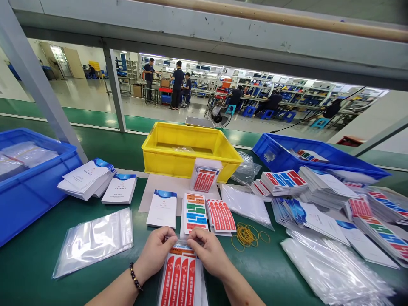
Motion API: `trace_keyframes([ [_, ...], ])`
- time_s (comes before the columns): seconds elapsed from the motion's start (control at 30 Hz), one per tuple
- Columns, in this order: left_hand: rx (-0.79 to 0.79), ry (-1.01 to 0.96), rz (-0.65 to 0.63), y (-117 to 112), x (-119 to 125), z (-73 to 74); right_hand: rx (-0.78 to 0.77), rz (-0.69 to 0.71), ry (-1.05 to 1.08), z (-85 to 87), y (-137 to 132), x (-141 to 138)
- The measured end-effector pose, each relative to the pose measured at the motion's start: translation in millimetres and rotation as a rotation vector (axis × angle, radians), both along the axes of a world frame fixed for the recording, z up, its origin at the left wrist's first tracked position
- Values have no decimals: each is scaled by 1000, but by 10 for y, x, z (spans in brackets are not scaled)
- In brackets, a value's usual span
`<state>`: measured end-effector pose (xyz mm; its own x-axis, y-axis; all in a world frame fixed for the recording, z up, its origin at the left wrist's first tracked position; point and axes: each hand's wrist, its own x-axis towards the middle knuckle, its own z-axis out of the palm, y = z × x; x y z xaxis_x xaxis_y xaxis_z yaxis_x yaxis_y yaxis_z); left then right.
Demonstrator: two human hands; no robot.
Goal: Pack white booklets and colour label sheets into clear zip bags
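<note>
My left hand (158,250), with a dark beaded bracelet at the wrist, pinches the top edge of a clear plastic bag (204,284). On the other side of that edge, my right hand (208,250) pinches it too. Inside the bag lies a red label sheet (178,278) with white lettering, and an orange strip shows above it. Just beyond my fingers are a multicoloured label sheet (194,211), a booklet stack (162,208) with blue-topped covers, and a fanned stack of red label sheets (221,216). Yellow rubber bands (247,236) lie right of my right hand.
A yellow bin (191,159) stands ahead, with blue bins at left (35,187) and right (318,159). Clear bags (95,240) lie at left; more bags (331,270) and piled booklets (325,187) crowd the right. Behind the frame, several people work around a floor fan (219,114).
</note>
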<state>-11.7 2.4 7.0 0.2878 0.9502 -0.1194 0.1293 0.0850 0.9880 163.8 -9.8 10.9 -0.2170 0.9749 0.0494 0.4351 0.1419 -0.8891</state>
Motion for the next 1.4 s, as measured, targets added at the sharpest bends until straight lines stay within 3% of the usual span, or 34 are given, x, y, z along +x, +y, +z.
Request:
trace_keyframes([
  [0.27,-14,61,-85,-19,19,104,32,87,-50,-21,-19,-71],
  [0.43,57,132,-101,-10,30,60,45,66,-75,-27,-41,-101],
  [0.5,188,191,-71,-9,12,39,46,71,-95,-35,-31,-89],
  [0.63,627,316,7,-123,-16,68,159,106,-208,-66,-9,-58],
  [0.7,765,396,-88,-241,10,99,242,112,-287,-91,-4,-44],
  [0.77,824,509,-279,-366,67,93,315,77,-354,-113,3,-23],
  [0.87,761,703,-506,-486,170,-26,398,-46,-385,-108,23,28],
  [1.03,535,882,-665,-485,259,-230,490,-176,-290,-8,30,80],
  [1.23,477,951,-648,-495,322,-126,536,-158,-237,33,-2,32],
  [1.4,525,1011,-592,-531,342,-155,645,-189,-167,-31,33,21],
])
